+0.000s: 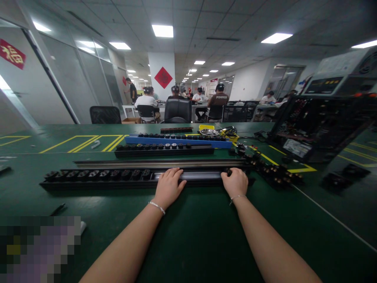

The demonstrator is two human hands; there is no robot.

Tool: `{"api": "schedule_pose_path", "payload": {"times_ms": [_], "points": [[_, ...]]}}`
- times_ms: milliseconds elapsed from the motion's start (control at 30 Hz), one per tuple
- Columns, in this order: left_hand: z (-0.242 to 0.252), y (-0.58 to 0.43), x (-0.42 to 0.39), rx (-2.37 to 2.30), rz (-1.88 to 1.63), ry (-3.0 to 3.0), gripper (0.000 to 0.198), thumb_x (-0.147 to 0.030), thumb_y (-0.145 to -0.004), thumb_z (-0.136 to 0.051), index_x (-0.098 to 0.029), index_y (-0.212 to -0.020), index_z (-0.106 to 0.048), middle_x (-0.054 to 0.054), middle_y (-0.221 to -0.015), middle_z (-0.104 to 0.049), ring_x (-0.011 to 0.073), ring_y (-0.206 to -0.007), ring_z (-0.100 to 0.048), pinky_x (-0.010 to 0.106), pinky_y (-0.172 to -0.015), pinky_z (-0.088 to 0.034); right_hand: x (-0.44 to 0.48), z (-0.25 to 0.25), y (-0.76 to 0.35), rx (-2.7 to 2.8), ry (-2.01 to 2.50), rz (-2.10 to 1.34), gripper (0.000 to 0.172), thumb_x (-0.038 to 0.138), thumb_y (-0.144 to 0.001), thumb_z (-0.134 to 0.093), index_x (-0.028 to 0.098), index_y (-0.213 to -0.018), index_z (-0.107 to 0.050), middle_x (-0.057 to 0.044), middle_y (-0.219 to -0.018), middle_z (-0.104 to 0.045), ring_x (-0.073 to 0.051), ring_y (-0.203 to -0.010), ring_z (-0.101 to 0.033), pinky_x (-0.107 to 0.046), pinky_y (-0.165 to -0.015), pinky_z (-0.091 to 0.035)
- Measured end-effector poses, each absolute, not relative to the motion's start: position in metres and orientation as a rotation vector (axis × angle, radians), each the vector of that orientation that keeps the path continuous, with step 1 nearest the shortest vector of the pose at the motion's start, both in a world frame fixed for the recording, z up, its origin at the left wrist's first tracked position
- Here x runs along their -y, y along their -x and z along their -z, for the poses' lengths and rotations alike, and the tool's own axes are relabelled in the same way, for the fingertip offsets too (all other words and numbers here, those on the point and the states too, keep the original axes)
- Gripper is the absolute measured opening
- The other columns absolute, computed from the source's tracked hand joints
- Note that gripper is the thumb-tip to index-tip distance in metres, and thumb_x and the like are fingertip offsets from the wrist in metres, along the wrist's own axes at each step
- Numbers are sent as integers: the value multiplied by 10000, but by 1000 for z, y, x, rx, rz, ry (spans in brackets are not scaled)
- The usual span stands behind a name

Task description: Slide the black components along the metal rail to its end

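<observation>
A long black channel (97, 185) lies across the green table, with a row of round black parts (104, 174) seated in its left half. Toward the right, the inside of the channel shows as a bare pale strip (200, 177). My left hand (169, 186) rests over the channel just right of the row, fingers stretched and thumb apart. At the strip's right end is my right hand (236, 182), its fingers closed on a small black part (229, 171), mostly hidden by them. Behind runs another long dark rail (123, 163).
A pile of loose black parts (273, 173) lies to the right, before an opened black machine case (309, 129). Farther back are a shorter black channel (165, 151), a blue channel (176, 141) and a metal dish (209, 132). People sit at desks beyond.
</observation>
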State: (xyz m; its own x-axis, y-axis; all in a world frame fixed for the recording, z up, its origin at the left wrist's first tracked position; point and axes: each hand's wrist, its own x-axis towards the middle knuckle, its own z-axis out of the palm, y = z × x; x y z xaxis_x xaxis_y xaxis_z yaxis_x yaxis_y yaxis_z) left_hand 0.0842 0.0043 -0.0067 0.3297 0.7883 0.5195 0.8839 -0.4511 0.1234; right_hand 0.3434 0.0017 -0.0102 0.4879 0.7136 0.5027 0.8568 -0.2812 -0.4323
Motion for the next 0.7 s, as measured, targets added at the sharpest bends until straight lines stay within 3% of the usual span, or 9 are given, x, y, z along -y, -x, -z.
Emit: {"api": "schedule_pose_path", "payload": {"times_ms": [700], "points": [[6,-84,-3,1594,728,2444,350,-429,-899,-464,-261,-1173,-601,53,-1349,-547,248,-1213,-495,440,-1002,-376,1,9,-362,1216,2109,310,392,295,-722,-468,85,-974,-682,-158,-1001,-648,-266,-921,-543,-375,-894,-371]]}}
